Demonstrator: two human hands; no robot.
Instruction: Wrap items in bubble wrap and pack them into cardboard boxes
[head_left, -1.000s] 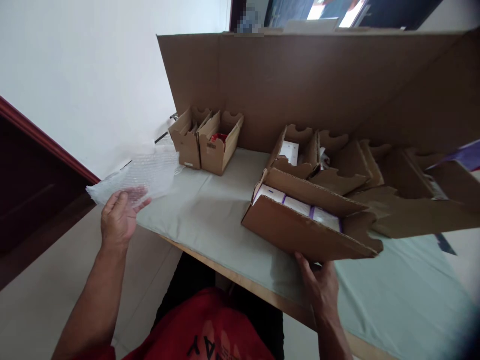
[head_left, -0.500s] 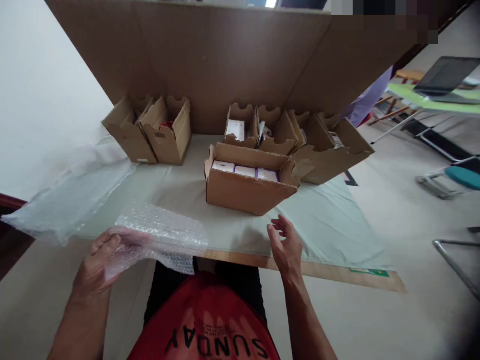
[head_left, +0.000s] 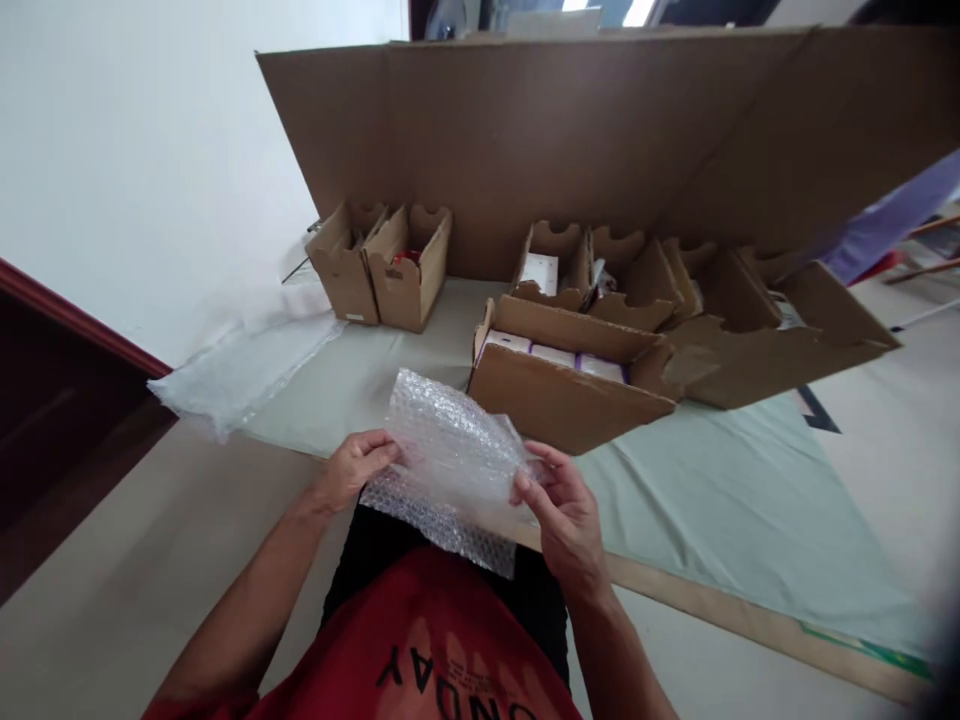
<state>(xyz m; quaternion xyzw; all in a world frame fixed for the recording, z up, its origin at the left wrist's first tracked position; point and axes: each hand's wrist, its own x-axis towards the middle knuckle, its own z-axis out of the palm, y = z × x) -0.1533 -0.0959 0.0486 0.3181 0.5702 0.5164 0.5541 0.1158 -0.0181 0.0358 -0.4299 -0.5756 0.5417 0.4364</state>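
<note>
A clear sheet of bubble wrap [head_left: 457, 450] is stretched between my two hands, just over the table's front edge. My left hand [head_left: 358, 468] pinches its left side between thumb and fingers. At the right side, my right hand [head_left: 561, 505] grips the sheet near its edge. A lower part of the wrap hangs down in front of my dark trousers. Right behind the sheet stands an open cardboard box [head_left: 570, 400] with white, purple-edged small boxes [head_left: 553, 355] in a row inside it.
Two cardboard bins [head_left: 409, 280] stand at the back left, and several more bins [head_left: 637, 290] at the back right. A tall cardboard panel [head_left: 525, 140] rises behind them. More bubble wrap [head_left: 247, 375] lies at the table's left end, by the wall.
My left hand has brought the bubble wrap rightward to the middle. My right hand, empty before, has taken hold of its right side. The view has turned left.
</note>
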